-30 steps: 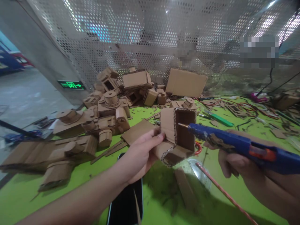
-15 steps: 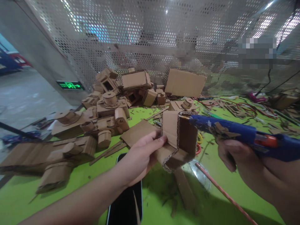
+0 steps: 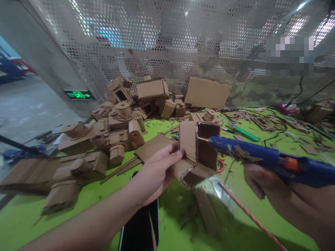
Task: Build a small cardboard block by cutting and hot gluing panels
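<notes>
My left hand [image 3: 154, 174] grips a folded corrugated cardboard piece [image 3: 199, 153] above the green table [image 3: 86, 209], thumb on its outer wall. A blue hot glue gun [image 3: 264, 158] is held in my right hand [image 3: 264, 181], fingers wrapped round its handle. The gun's metal nozzle touches the cardboard's inner edge near the top. A red cord [image 3: 251, 216] trails down from the gun towards me.
A black phone [image 3: 141, 226] lies under my left forearm. Piles of cardboard models [image 3: 115, 129] fill the table's left and back, before a perforated metal screen [image 3: 167, 45]. A green-handled tool [image 3: 243, 132], wires and scraps lie at the right. A flat cardboard strip [image 3: 206, 212] lies below the held piece.
The glue gun's nozzle rose to the cardboard's top edge, then came back down a little along the inner edge. My left hand keeps the piece nearly still.
</notes>
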A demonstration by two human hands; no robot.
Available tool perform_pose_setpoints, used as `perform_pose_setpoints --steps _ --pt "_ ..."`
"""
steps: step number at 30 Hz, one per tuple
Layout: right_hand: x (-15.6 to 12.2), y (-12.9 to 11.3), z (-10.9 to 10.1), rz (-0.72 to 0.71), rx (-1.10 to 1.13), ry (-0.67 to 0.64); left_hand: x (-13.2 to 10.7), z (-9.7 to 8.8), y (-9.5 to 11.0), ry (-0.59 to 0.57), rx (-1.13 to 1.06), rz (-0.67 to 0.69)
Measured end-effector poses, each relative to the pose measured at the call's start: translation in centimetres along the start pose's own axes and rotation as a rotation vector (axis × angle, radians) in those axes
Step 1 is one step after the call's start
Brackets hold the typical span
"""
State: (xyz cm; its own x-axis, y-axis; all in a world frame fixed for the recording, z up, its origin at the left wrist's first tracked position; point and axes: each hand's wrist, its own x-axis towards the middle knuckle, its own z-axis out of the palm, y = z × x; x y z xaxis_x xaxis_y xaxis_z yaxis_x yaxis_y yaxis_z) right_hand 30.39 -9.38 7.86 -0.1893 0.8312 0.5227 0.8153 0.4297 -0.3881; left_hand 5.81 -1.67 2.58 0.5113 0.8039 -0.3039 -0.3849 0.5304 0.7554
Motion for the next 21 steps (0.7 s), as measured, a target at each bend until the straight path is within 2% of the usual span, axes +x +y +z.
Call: perform_pose_setpoints --steps 9,17,21 --pt "-0.8 -0.5 -0.3 0.072 0.093 -0.103 0.1 0.0 0.2 0.019 -0.027 0.042" --pt "-2.7 0.6 0.6 0.148 0.12 -0.082 0.2 -0.2 0.4 0.04 -0.036 0.049" --pt "-2.5 0.6 0.5 0.156 0.126 -0.089 0.1 -0.2 0.4 0.033 -0.029 0.046"
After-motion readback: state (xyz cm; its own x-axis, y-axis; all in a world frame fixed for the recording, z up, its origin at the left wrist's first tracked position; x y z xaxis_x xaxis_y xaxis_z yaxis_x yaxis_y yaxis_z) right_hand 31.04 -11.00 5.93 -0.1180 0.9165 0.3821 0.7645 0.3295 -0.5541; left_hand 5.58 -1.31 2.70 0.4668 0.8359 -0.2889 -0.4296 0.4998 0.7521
